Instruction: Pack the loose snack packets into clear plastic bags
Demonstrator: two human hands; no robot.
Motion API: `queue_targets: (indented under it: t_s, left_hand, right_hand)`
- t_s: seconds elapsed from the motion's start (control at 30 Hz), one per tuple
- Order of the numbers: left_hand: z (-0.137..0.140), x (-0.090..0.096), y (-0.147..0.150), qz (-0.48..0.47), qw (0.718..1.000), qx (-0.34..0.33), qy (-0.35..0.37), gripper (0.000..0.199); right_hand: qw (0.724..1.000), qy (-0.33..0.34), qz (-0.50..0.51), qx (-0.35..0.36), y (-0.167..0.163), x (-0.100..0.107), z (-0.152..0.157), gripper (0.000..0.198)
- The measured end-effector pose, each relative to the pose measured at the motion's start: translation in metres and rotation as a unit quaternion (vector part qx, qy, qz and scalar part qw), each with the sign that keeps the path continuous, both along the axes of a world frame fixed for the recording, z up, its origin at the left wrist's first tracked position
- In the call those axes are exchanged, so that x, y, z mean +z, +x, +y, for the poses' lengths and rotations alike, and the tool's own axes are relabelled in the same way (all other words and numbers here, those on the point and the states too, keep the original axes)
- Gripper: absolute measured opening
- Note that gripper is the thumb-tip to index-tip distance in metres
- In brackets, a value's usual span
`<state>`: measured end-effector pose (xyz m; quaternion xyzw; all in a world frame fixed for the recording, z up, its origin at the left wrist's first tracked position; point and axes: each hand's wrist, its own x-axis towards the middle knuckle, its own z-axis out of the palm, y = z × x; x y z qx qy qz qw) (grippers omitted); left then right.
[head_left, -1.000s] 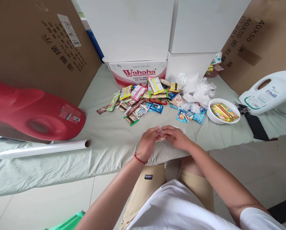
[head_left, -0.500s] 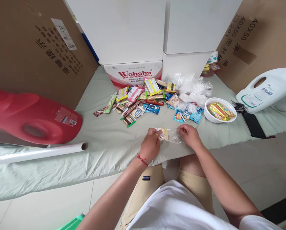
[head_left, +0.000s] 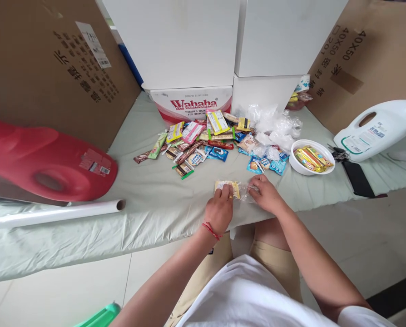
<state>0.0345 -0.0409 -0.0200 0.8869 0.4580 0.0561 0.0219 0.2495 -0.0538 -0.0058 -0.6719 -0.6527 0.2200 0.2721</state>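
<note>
A small yellow-and-white snack packet (head_left: 220, 184) lies on the cloth near the front edge, partly under my left hand (head_left: 219, 212). The fingers of that hand are stretched out and rest flat on top of the packet; its thumb is hidden. From the packet's right side extends a clear plastic bag (head_left: 245, 192). My right hand (head_left: 267, 195) is closed, pinching the bag's right end between thumb and fingers. Whether the packet sits fully inside the bag I cannot tell.
Behind my hands lie a heap of wrapped snacks (head_left: 192, 141) and crumpled clear bags (head_left: 274, 125). A white bowl (head_left: 296, 167) of yellow packets, a black phone (head_left: 358, 179) and a white jug (head_left: 376, 129) stand right. Left are a red jug (head_left: 60, 181) and a white roll (head_left: 60, 214).
My left hand has shifted slightly right and changed from pinching the packet to lying flat on it. More of the packet's left side shows. My right hand still pinches the bag.
</note>
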Motion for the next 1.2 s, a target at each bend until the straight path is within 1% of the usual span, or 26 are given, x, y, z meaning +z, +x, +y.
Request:
queue_targets:
  t_s: [0.13,0.23,0.33,0.37,0.43,0.47,0.5,0.53,0.57,0.6,0.63,0.67,0.7,0.73,0.77,0.8,0.87,0.93,0.97,1.03,1.13,1.2]
  left_hand:
    - [0.001,-0.004,-0.002,-0.015,1.0,-0.007,0.012,0.056]
    - [0.001,-0.005,-0.001,-0.033,0.999,-0.021,0.014,0.051]
    - [0.003,-0.004,-0.002,-0.072,0.997,-0.026,0.006,0.039]
    - [0.004,-0.004,-0.004,-0.095,0.995,-0.025,-0.004,0.037]
    - [0.01,-0.004,-0.013,-0.175,0.983,-0.033,-0.044,0.036]
    - [0.013,-0.004,-0.02,-0.232,0.969,-0.044,-0.073,0.04]
    - [0.017,-0.005,-0.027,-0.298,0.947,-0.054,-0.107,0.046]
    - [0.02,-0.007,-0.036,-0.369,0.917,-0.054,-0.14,0.052]
    - [0.023,-0.008,-0.044,-0.438,0.883,-0.034,-0.165,0.054]
    - [0.026,-0.01,-0.052,-0.494,0.851,0.003,-0.177,0.053]
    - [0.028,-0.011,-0.057,-0.535,0.824,0.047,-0.177,0.048]
    - [0.03,-0.012,-0.061,-0.559,0.807,0.086,-0.17,0.042]
    - [0.032,-0.012,-0.062,-0.568,0.799,0.111,-0.161,0.037]
    - [0.034,-0.012,-0.062,-0.565,0.801,0.12,-0.159,0.034]
    - [0.036,-0.012,-0.059,-0.553,0.808,0.119,-0.167,0.034]
    - [0.039,-0.012,-0.054,-0.533,0.818,0.12,-0.181,0.037]
    - [0.048,-0.01,-0.044,-0.463,0.85,0.139,-0.211,0.042]
    - [0.059,-0.007,-0.034,-0.388,0.879,0.152,-0.231,0.04]
    - [0.064,-0.005,-0.031,-0.362,0.889,0.15,-0.237,0.037]
    - [0.072,-0.002,-0.027,-0.34,0.897,0.135,-0.247,0.03]
    - [0.08,0.004,-0.025,-0.328,0.899,0.129,-0.261,0.028]
    - [0.082,0.007,-0.024,-0.324,0.897,0.134,-0.27,0.025]
  right_hand:
    - [0.995,-0.061,0.066,-0.048,-0.011,0.02,0.007,0.028]
    - [0.99,-0.051,0.101,-0.079,-0.037,0.031,0.028,0.027]
    - [0.988,-0.059,0.104,-0.097,-0.071,0.032,0.05,0.019]
    - [0.989,-0.064,0.096,-0.097,-0.081,0.03,0.054,0.02]
    - [0.992,-0.066,0.074,-0.077,-0.094,0.027,0.056,0.029]
    - [0.995,-0.06,0.061,-0.06,-0.097,0.026,0.054,0.034]
    - [0.997,-0.053,0.047,-0.043,-0.099,0.024,0.049,0.037]
    - [0.998,-0.047,0.031,-0.024,-0.1,0.023,0.043,0.038]
    - [0.999,-0.041,0.01,-0.007,-0.1,0.021,0.035,0.036]
    - [0.999,-0.034,-0.016,0.01,-0.102,0.02,0.028,0.034]
    - [0.998,-0.024,-0.045,0.025,-0.104,0.017,0.02,0.037]
    - [0.996,-0.013,-0.079,0.038,-0.107,0.015,0.013,0.045]
    - [0.992,0.001,-0.113,0.048,-0.111,0.011,0.008,0.054]
    - [0.988,0.017,-0.144,0.052,-0.115,0.008,0.004,0.061]
    - [0.983,0.031,-0.172,0.053,-0.12,0.004,0.001,0.063]
    - [0.979,0.043,-0.192,0.052,-0.123,0.0,0.0,0.06]
    - [0.974,0.058,-0.214,0.05,-0.127,-0.007,0.002,0.051]
    - [0.971,0.064,-0.222,0.06,-0.126,-0.012,0.005,0.046]
    - [0.97,0.068,-0.222,0.071,-0.123,-0.014,0.007,0.045]
    - [0.968,0.082,-0.217,0.098,-0.116,-0.015,0.009,0.045]
    - [0.962,0.103,-0.217,0.131,-0.106,-0.015,0.008,0.048]
    - [0.953,0.107,-0.242,0.147,-0.103,-0.014,0.007,0.049]
